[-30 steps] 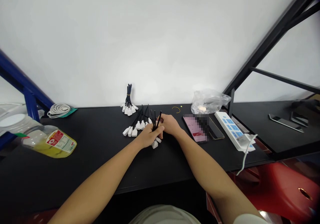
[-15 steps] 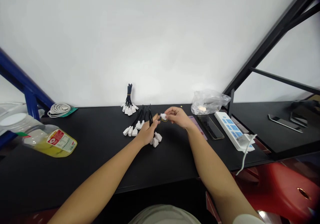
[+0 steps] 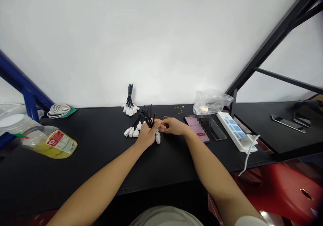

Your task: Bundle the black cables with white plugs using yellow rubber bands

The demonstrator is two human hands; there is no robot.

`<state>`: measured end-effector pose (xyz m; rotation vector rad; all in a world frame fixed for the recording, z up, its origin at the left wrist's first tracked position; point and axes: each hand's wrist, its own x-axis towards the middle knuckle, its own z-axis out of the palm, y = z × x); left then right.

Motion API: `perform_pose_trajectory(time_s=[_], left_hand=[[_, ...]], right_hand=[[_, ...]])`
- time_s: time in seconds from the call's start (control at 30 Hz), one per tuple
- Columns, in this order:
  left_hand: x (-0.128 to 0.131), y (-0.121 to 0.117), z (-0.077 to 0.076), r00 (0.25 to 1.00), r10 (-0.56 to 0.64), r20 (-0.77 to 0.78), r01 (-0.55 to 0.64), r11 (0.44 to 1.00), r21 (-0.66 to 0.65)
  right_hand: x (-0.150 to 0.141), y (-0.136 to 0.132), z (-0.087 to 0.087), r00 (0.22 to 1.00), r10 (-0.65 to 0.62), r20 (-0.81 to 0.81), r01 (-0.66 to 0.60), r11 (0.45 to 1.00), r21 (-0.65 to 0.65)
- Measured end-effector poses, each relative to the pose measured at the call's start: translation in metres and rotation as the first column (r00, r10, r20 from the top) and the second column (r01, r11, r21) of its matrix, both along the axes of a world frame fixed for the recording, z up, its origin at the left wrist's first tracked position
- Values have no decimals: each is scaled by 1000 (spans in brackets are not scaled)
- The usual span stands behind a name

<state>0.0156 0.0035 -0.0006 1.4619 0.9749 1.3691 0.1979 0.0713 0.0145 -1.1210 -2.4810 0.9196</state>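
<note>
While my left hand [image 3: 148, 135] is wrapped around a little bunch of black cables [image 3: 151, 121], thumb across the front, their dark ends fan out above my grip and a few white plug ends [image 3: 157, 137] poke out below it, over the black table [image 3: 101, 128]. My right hand [image 3: 174, 126] is right up by the left fingertips, fingers bent in toward the thumb, but honestly I can't tell if they're pinching anything. A yellow loop [image 3: 165, 117] sits just past my fingers, and there's a curved yellow strand [image 3: 178, 110] a bit farther back. More loose cables [image 3: 136, 126] lie beside my left hand, white ends toward me, and a tied bundle [image 3: 130, 99] stands upright near the wall, white ends down. Over to the right I've got a phone with a pink screen [image 3: 198, 128], a dark phone [image 3: 218, 131] next to it, then a power strip [image 3: 233, 130], with a crumpled clear bag [image 3: 213, 101] behind. Way off left: an oil bottle [image 3: 57, 143] on its side plus a coiled white cord [image 3: 59, 110].
</note>
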Motion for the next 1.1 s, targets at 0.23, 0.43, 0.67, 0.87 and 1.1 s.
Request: perform_pose_trajectory(time_s=[0.23, 0.43, 0.67, 0.87, 1.1], left_hand=[[4, -7, 0, 988, -133, -81, 127, 989, -74], [2, -1, 0, 975, -56, -217, 67, 997, 47], [2, 1, -3, 963, 102, -248, -72, 989, 127], [1, 3, -9, 914, 278, -295, -239, 957, 162], [0, 0, -3, 962, 165, -219, -142, 983, 117]], right_hand=[[-24, 3, -7, 987, -60, -146, 79, 989, 123], [-40, 2, -12, 998, 8, 62, -25, 962, 272], [-17, 6, -13, 934, -257, -248, 277, 960, 47], [-3, 11, -9, 892, -163, -423, 15, 943, -331], [-10, 1, -1, 950, 126, -287, -191, 958, -212]])
